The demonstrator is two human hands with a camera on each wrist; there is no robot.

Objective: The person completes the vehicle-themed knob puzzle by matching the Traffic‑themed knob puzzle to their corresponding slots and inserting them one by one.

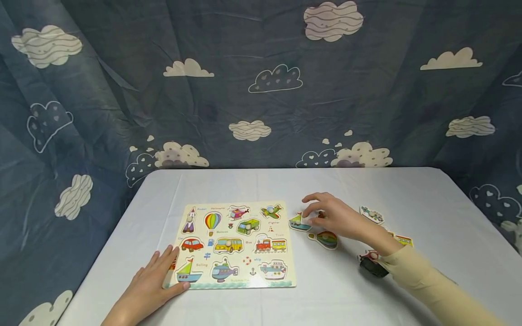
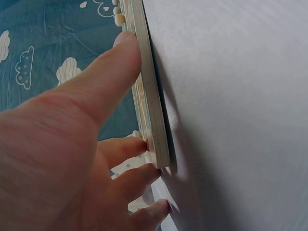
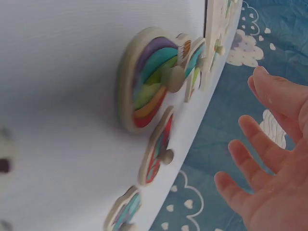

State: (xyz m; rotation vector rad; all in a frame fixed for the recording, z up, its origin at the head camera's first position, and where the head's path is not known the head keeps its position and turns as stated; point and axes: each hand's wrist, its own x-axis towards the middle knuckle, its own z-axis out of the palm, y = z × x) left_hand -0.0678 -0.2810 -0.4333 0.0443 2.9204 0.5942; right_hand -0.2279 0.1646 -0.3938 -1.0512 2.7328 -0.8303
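A wooden picture puzzle board (image 1: 291, 269) printed with vehicles lies on the white table. My left hand (image 1: 152, 283) rests at its near left corner, thumb on the front edge and fingers spread along the left side. Wooden knobs (image 2: 120, 19) stand up from the board in the left wrist view. Over the loose pieces right of the board hovers my right hand (image 1: 335, 216), fingers apart and holding nothing. Its fingertips overlap a sailboat piece (image 1: 299, 223) in the head view. Just nearer lies a striped balloon piece (image 1: 327, 240) with a round knob (image 3: 174, 78).
Farther right are a ship piece (image 1: 372, 214) and a yellow piece (image 1: 403, 240), the latter partly hidden by the right forearm. A red piece (image 3: 158, 147) stands beside the balloon in the right wrist view. Behind the table hangs a dark cloud-print cloth (image 1: 228, 104).
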